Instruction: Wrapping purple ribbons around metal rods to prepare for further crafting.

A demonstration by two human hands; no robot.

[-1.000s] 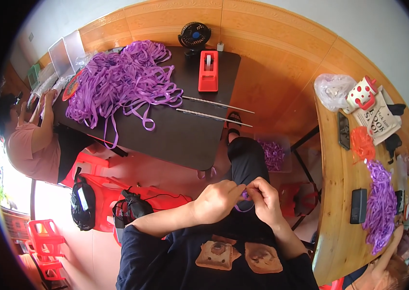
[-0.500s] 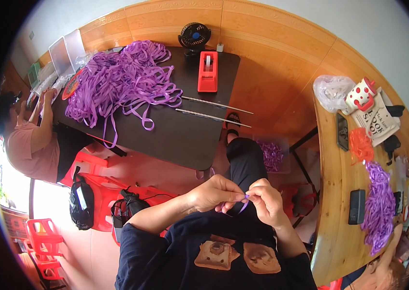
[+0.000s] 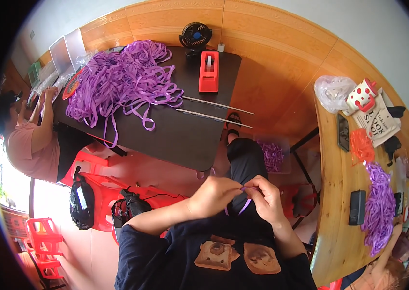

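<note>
Between my two hands, over my lap, is a thin purple ribbon (image 3: 245, 207). My left hand (image 3: 215, 195) is closed, its fingertips pinching the ribbon near where the hands meet. Thumb and fingers of my right hand (image 3: 265, 199) also pinch it, and the fingertips of both hands almost touch. Two ribbon ends hang below the hands. Whether there is a knot at the pinch is too small to tell. On the dark table (image 3: 180, 145) ahead lies a big heap of purple ribbon (image 3: 122, 82), with a few loops over the near edge.
A red tape dispenser (image 3: 208, 72), a black fan (image 3: 195, 36) and two thin metal rods (image 3: 216, 117) are on the dark table. At right, a wooden table (image 3: 332, 217) holds purple ribbon (image 3: 378, 208), a phone and a dotted mug. Below sits a bin of purple pieces (image 3: 273, 155). Co-workers sit left and lower right.
My left hand has turned so its back faces up more, and my right fingers have shifted slightly. Two ribbon ends now hang more plainly below the pinch.
</note>
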